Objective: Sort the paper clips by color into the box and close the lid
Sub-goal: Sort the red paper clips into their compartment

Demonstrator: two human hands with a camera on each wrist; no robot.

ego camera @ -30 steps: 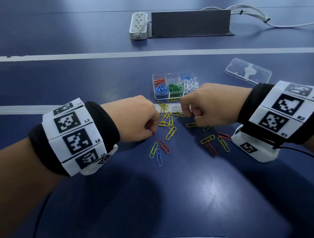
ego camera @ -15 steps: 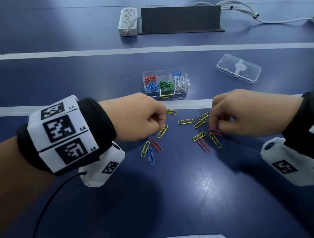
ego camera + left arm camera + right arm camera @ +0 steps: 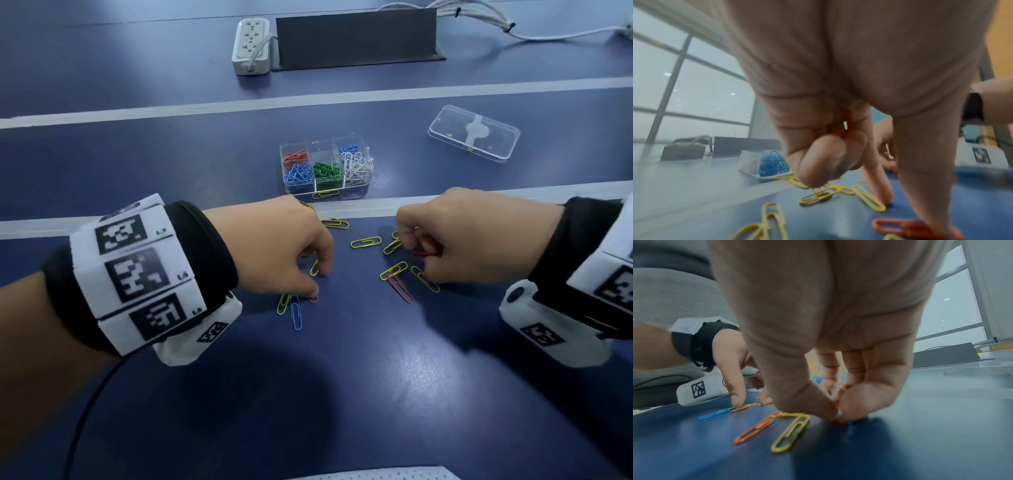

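Currently we pinch one red paper clip [image 3: 423,254] in our right hand [image 3: 479,236]; our left hand [image 3: 274,246] grips red clips [image 3: 846,125] while pressing another [image 3: 906,227]. Risk: thin clips could slip before reaching the open compartment box [image 3: 325,193], whose lid [image 3: 473,133] lies apart.

Left wristband [image 3: 137,270]: white panels with square black-and-white coded markers; small printed labels beside them read "L4" and "L5", with a third label on the uppermost panel too blurred to read. White wrist camera housings [image 3: 548,329] carried similar coded markers with no legible characters. No other text or brand was readable on the power strip [image 3: 251,46] or the box [image 3: 325,168].
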